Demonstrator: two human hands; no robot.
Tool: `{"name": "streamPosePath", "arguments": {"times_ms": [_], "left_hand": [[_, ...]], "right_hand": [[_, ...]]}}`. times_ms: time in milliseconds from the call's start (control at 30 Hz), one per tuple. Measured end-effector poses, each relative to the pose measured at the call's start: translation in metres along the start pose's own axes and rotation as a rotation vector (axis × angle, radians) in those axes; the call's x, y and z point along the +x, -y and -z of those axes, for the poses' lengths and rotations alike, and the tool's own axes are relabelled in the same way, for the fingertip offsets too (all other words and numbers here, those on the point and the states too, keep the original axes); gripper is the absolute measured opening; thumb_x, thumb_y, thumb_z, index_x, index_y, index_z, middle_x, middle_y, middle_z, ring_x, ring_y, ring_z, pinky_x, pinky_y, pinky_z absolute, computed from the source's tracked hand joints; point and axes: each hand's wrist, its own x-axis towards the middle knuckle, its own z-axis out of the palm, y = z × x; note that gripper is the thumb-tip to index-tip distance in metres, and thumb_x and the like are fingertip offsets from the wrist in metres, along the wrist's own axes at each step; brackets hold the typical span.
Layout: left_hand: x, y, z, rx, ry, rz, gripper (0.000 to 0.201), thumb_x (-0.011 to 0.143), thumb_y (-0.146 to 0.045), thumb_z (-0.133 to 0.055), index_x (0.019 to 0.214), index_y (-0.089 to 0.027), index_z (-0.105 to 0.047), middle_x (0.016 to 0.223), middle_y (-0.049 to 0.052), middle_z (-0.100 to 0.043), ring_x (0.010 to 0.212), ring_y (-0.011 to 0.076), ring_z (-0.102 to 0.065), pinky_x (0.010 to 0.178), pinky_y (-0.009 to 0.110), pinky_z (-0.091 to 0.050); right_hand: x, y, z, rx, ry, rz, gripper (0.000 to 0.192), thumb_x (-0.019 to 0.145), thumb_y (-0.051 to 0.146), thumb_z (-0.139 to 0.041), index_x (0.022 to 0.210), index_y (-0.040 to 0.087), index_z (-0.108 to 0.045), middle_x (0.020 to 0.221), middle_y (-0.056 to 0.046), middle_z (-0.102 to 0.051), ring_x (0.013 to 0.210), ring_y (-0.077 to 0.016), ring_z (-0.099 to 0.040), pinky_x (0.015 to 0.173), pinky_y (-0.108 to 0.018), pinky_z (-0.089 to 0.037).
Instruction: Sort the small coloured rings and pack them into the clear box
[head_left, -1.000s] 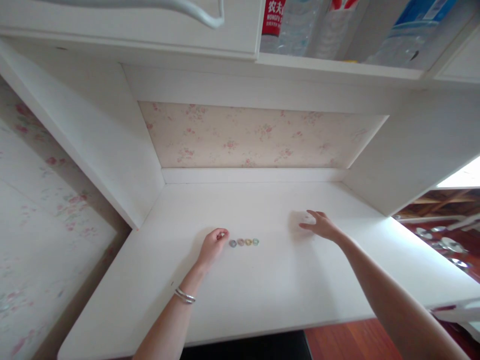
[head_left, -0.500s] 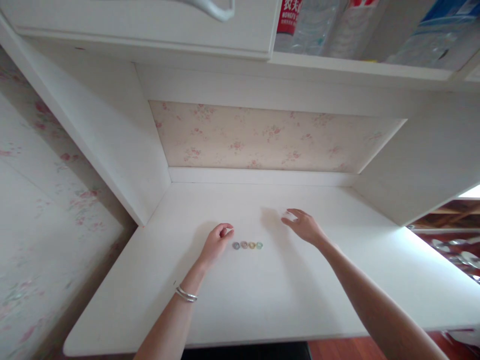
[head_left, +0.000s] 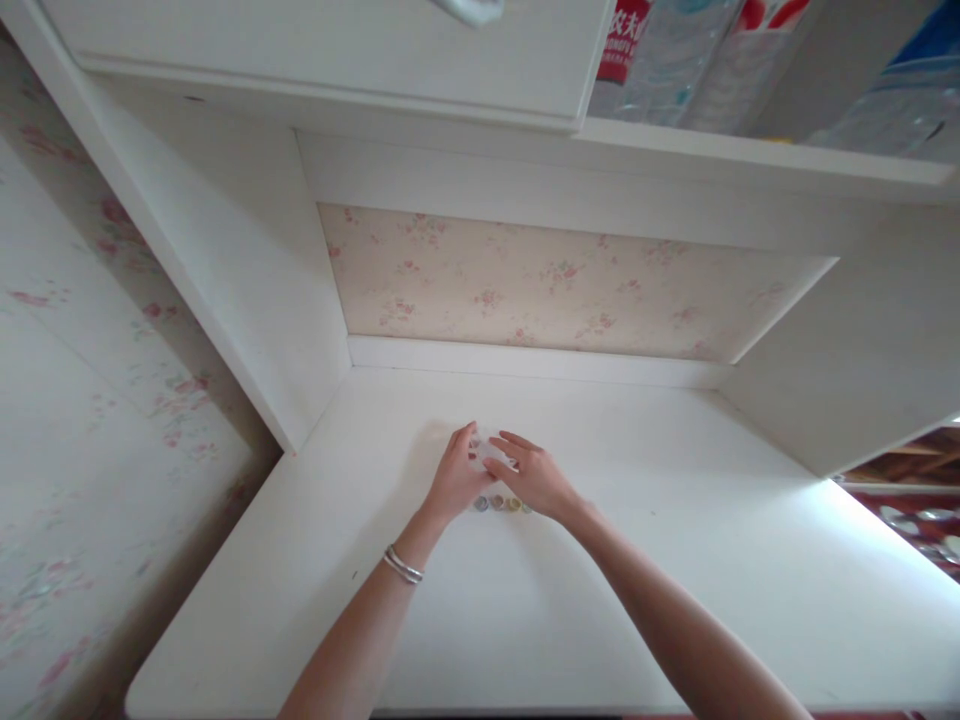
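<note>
My left hand [head_left: 456, 478] and my right hand [head_left: 534, 478] meet over the white desk [head_left: 525, 600]. Between their fingertips is a small clear, whitish object [head_left: 491, 452]; both hands touch it and appear to grip it. What it is cannot be made out. Just below the hands, a short row of several small coloured rings [head_left: 501, 504] lies on the desk, partly covered by my right palm. A silver bangle [head_left: 403, 565] sits on my left wrist.
The desk sits in a white alcove with floral wallpaper [head_left: 540, 285] at the back and white side panels [head_left: 247, 270]. A shelf above holds several plastic water bottles [head_left: 660, 50]. At the right edge, reddish wood floor and shiny discs [head_left: 926, 515] show.
My right hand has moved left across the desk with the clear object. My left hand rose from beside the rings to meet it. The camera has shifted, so the scene sits further right.
</note>
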Motion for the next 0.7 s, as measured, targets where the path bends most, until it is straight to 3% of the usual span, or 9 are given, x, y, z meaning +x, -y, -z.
{"name": "streamPosePath", "arguments": {"times_ms": [167,300,400,533,700], "left_hand": [[0.000,0.002,0.009,-0.297,0.065,0.126,0.081,0.061,-0.020,-0.077,0.132,-0.018,-0.037,0.132,0.015,-0.044,0.108,0.0227,-0.055,0.091,0.038,-0.047],[-0.004,-0.005,0.013,-0.432,0.156,0.186,0.084,0.059,-0.020,-0.079,0.132,-0.020,-0.036,0.135,0.016,-0.041,0.106,0.0221,-0.057,0.091,0.037,-0.048],[-0.007,-0.006,0.012,-0.393,0.137,0.134,0.081,0.060,-0.020,-0.079,0.130,-0.021,-0.037,0.134,0.014,-0.040,0.104,0.0216,-0.057,0.089,0.036,-0.050],[-0.012,-0.003,0.005,-0.218,0.038,0.042,0.075,0.058,-0.017,-0.077,0.124,-0.021,-0.041,0.128,0.011,-0.042,0.099,0.0201,-0.058,0.084,0.036,-0.052],[-0.016,-0.008,0.001,-0.105,0.034,-0.018,0.072,0.058,-0.008,-0.071,0.123,-0.022,-0.042,0.126,0.008,-0.040,0.098,0.0176,-0.058,0.084,0.033,-0.053]], "right_hand": [[-0.002,-0.008,0.004,0.043,0.079,0.007,0.055,0.080,0.050,-0.056,0.131,0.031,-0.048,0.145,-0.007,-0.034,0.091,-0.0190,-0.064,0.089,-0.036,-0.047],[-0.001,-0.012,0.008,0.043,0.084,0.049,0.067,0.075,0.050,-0.062,0.135,0.032,-0.041,0.147,-0.007,-0.029,0.106,-0.0240,-0.057,0.092,-0.039,-0.045],[-0.001,-0.009,0.010,0.044,0.093,0.066,0.073,0.073,0.051,-0.063,0.138,0.030,-0.037,0.146,-0.008,-0.031,0.113,-0.0254,-0.053,0.093,-0.038,-0.043],[-0.002,-0.004,0.006,0.041,0.078,0.053,0.075,0.074,0.053,-0.061,0.139,0.028,-0.035,0.142,-0.010,-0.037,0.106,-0.0236,-0.056,0.089,-0.037,-0.044],[-0.002,0.003,0.002,-0.034,0.021,-0.018,0.070,0.076,0.048,-0.058,0.138,0.022,-0.037,0.134,-0.011,-0.047,0.102,-0.0235,-0.057,0.084,-0.033,-0.044]]}}
